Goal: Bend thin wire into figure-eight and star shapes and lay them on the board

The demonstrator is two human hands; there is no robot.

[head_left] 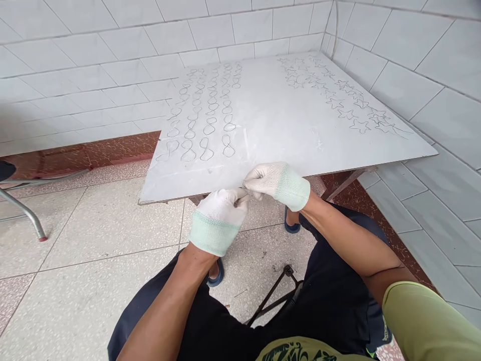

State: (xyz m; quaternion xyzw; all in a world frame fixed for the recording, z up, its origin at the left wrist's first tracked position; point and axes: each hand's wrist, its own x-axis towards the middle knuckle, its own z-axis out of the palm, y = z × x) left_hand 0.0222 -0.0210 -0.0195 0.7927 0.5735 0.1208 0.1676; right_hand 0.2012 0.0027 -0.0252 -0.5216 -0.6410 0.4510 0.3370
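Note:
Both my hands wear white knit gloves with pale green cuffs, and they meet at the near edge of the white tabletop. My left hand is closed, its thumb and forefinger pinched together. Just to the right, my right hand is closed in a pinch, its fingertips almost touching the left ones. A sliver of thin wire shows between the fingertips; the gloves hide most of it. Several wire figure-eights lie in rows on the left of the tabletop. On its right lie several wire stars, some overlapping.
White tiled walls close in behind and to the right of the table. A metal chair leg stands on the floor at left. Below my hands, a dark metal stool frame shows between my legs.

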